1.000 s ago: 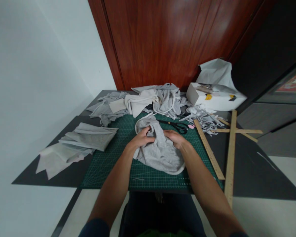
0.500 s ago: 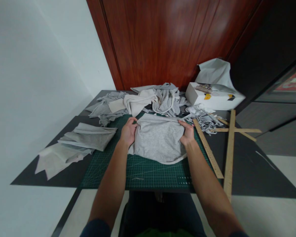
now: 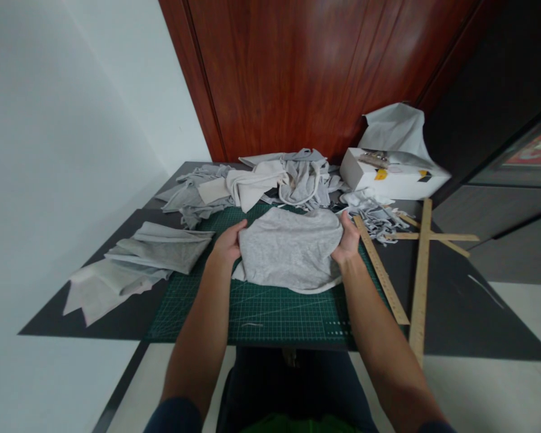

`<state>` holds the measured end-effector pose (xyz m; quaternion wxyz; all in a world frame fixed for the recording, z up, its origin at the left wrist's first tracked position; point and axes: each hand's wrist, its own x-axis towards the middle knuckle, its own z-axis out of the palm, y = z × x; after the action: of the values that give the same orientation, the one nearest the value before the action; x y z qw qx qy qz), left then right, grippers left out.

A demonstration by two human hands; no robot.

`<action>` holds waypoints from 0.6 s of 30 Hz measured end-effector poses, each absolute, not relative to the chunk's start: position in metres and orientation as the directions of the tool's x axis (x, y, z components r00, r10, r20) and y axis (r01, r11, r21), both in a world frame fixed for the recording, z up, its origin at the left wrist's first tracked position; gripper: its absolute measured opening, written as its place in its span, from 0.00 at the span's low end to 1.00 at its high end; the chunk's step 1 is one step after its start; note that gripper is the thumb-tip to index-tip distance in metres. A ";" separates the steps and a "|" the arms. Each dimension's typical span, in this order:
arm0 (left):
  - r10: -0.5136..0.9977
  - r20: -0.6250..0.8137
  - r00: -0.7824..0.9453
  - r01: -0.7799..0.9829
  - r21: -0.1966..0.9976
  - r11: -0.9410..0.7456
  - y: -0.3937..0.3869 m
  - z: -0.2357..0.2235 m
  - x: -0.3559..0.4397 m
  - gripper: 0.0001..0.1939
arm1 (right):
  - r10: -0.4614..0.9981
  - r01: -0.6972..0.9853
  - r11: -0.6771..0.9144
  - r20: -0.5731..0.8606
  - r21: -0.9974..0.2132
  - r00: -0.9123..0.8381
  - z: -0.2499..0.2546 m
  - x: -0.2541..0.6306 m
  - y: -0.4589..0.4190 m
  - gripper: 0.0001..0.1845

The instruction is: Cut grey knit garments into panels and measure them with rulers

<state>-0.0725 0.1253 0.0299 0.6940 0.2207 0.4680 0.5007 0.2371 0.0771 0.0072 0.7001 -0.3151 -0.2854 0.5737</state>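
Observation:
A piece of light grey knit fabric (image 3: pixel 291 248) lies spread on the green cutting mat (image 3: pixel 270 313). My left hand (image 3: pixel 226 243) grips its left edge, thumb on top and fingers tucked under. On the opposite edge my right hand (image 3: pixel 348 240) pinches the cloth the same way. The fabric is stretched between both hands and covers the middle of the mat.
Folded grey fabric pieces (image 3: pixel 153 255) lie left of the mat. A heap of grey and cream scraps (image 3: pixel 270 183) sits behind it. A white box (image 3: pixel 394 174) stands at the back right. Wooden rulers (image 3: pixel 421 276) lie crossed at the right, by thin strip offcuts (image 3: pixel 374 216).
The bunched fabric has been pulled open and laid flat. My hands moved apart from its middle to its left and right edges. The scissors are now hidden under the cloth.

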 end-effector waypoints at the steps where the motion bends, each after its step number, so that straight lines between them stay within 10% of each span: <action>1: 0.879 -0.471 0.074 -0.426 0.782 0.455 0.123 0.030 -0.071 0.07 | 0.985 -0.615 0.128 0.026 -0.778 0.172 0.007 0.236 0.079 0.19; 9: 0.845 -0.501 0.187 0.080 0.865 0.495 0.105 0.030 -0.062 0.13 | 0.983 -0.565 0.012 -0.093 -0.825 0.158 -0.006 0.232 0.084 0.18; 14: 0.968 -0.185 0.172 -0.163 0.963 0.213 0.105 0.044 -0.070 0.32 | 0.979 -0.527 -0.008 -0.113 -0.850 0.168 -0.008 0.230 0.085 0.20; 18: 0.990 0.080 -0.118 -0.342 0.933 -0.116 0.112 0.050 -0.080 0.27 | 0.980 -0.453 -0.055 -0.136 -0.890 0.148 -0.012 0.228 0.085 0.18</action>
<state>-0.0802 0.1118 0.0497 0.5285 0.4021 0.4031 0.6297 0.2285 0.0855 -0.0116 0.6183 -0.4379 -0.3006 0.5794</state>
